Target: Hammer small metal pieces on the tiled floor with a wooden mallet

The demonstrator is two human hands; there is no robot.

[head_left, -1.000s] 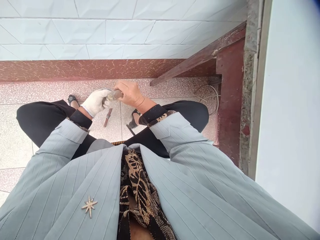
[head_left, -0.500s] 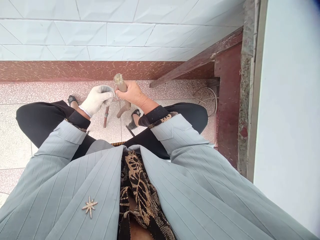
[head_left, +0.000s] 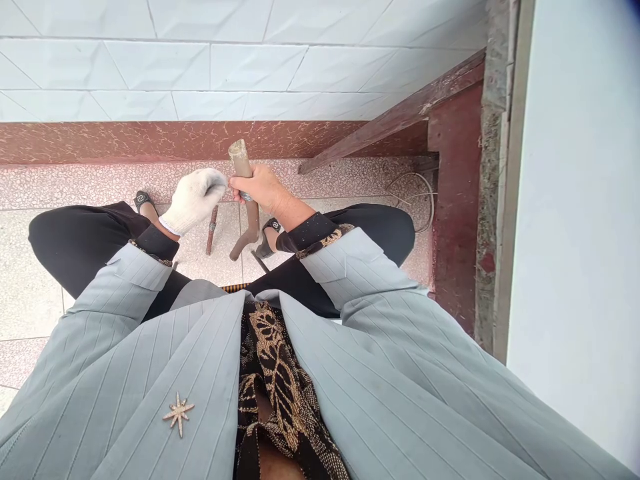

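My bare right hand [head_left: 263, 189] grips a brown, dirty tool [head_left: 246, 200] with a wooden handle and a bent lower end, held nearly upright above the floor. My left hand [head_left: 193, 199] wears a white glove and rests just left of the tool, fingers curled toward the handle; whether it touches the handle is unclear. A short brown rod [head_left: 212, 229] lies on the tiled floor below the gloved hand. I squat with knees apart, in black trousers and a grey striped jacket.
A speckled tiled floor [head_left: 30, 280] meets a red-brown skirting [head_left: 125, 139] and a white tiled wall ahead. A dark wooden frame [head_left: 450, 200] stands at the right, with a loop of wire [head_left: 415, 193] at its foot. My sandalled feet flank the tool.
The tool has turned from lying across between both hands to standing nearly upright in my right hand, its bent end now hanging down. The gloved hand has come off its end.
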